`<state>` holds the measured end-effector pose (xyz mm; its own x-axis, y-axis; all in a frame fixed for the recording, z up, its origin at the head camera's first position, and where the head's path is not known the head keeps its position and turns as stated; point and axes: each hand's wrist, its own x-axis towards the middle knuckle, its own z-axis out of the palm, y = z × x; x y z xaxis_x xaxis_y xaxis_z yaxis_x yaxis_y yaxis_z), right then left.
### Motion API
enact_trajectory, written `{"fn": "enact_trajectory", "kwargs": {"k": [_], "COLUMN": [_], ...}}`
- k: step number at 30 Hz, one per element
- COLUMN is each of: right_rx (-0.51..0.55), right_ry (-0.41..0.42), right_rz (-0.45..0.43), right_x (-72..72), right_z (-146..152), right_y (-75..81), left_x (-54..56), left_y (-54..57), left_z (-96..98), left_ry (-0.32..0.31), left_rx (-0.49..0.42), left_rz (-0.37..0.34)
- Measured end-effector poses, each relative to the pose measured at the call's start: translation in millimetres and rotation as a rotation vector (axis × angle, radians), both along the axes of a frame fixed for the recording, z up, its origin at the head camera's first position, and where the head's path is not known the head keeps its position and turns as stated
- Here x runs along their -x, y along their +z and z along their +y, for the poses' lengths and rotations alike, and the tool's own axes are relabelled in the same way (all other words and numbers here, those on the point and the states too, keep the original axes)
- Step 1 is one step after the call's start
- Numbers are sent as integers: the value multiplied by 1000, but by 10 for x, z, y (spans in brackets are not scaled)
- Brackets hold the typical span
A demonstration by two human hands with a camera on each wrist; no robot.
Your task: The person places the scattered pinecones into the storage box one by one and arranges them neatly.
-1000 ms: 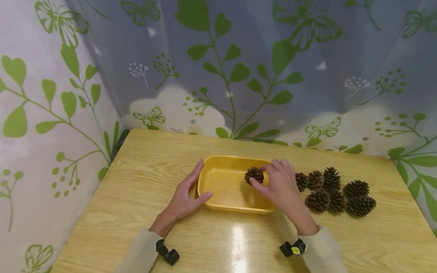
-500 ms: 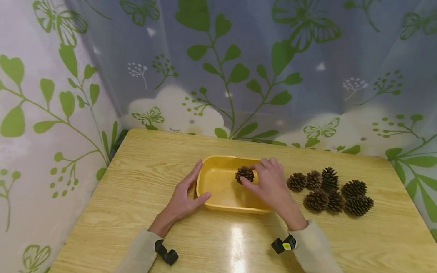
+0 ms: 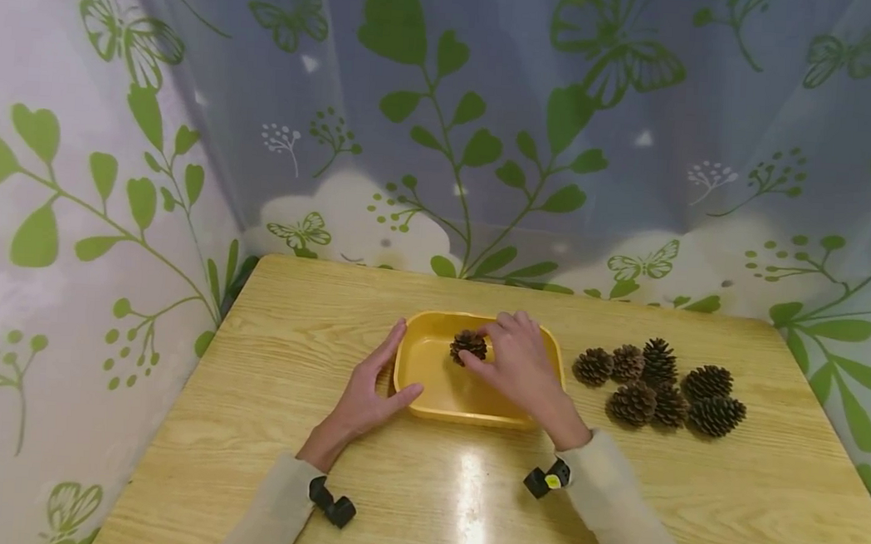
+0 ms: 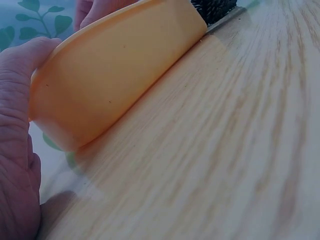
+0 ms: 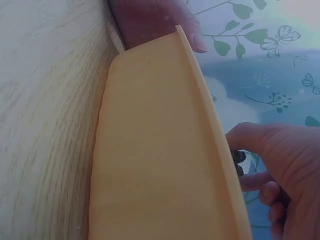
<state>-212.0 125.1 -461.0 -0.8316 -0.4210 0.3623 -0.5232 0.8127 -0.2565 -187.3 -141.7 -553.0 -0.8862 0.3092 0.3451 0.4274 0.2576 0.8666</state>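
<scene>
A yellow plastic tray with raised walls stands on the table. My left hand rests against its left end, with straight fingers along the side and the thumb at the front corner. Between thumb and fingertips, my right hand pinches a brown pine cone inside the tray's outline, nearer the back wall. Whether the cone touches the tray floor I cannot tell. In the right wrist view the tray wall hides most of that cone, and only a dark bit shows beside the right hand.
Several more pine cones lie grouped on the wooden table to the right of the tray. A patterned curtain with green leaves and butterflies hangs behind the table and along its left side.
My right hand has moved left over the tray, carrying the pinched pine cone toward the tray's middle. My left hand has stayed at the tray's left end.
</scene>
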Motion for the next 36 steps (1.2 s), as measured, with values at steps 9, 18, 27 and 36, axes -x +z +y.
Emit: {"fn": "enact_trajectory", "kwargs": {"k": [9, 18, 27, 36], "right_rx": [-24, -39, -40, -51], "right_ry": [-6, -1, 10, 7], "right_rz": [-30, -29, -33, -77], "right_x": [45, 94, 133, 161], "right_z": [-83, -145, -229, -329], "right_y": [-39, -88, -117, -139], "left_x": [3, 15, -65, 13], "left_y": [-6, -23, 175, -11], "left_z": [-3, -3, 21, -7], "left_ry": [-7, -1, -7, -12], "left_rx": [2, 1, 14, 0], "left_rz": [-10, -21, -38, -26]}}
